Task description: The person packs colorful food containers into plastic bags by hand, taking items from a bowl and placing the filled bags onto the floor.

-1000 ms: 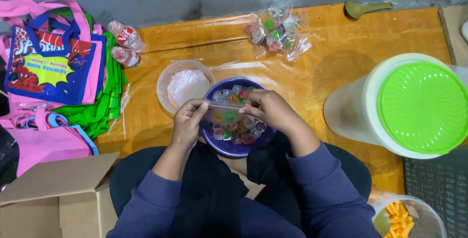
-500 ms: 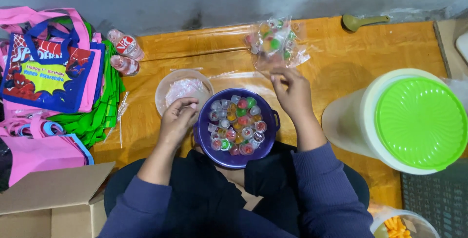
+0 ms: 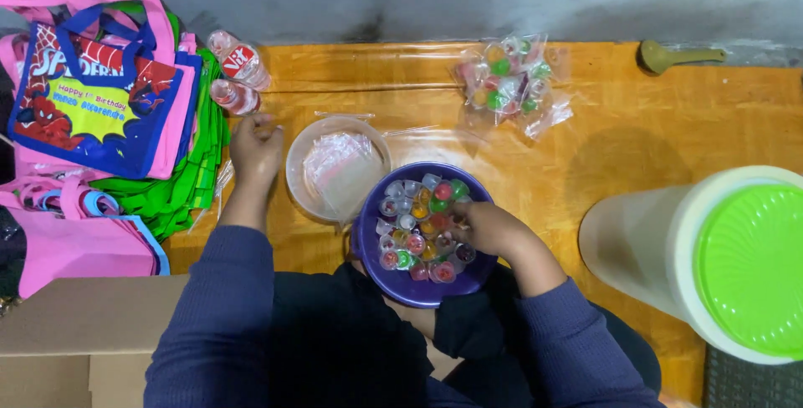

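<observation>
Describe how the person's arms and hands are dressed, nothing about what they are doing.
Both arms wear long, dark blue-purple knit sleeves reaching to the wrists. The left hand and right hand are bare: no gloves, and no rings, watch or bracelets can be made out. The sleeves are plain, without visible print or markings.

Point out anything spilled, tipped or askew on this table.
Nothing is spilled. Two small bottles lie on their sides by the stacked bags, near the left hand. The right hand is in the purple bowl of jelly cups, which all sit inside it.
</observation>
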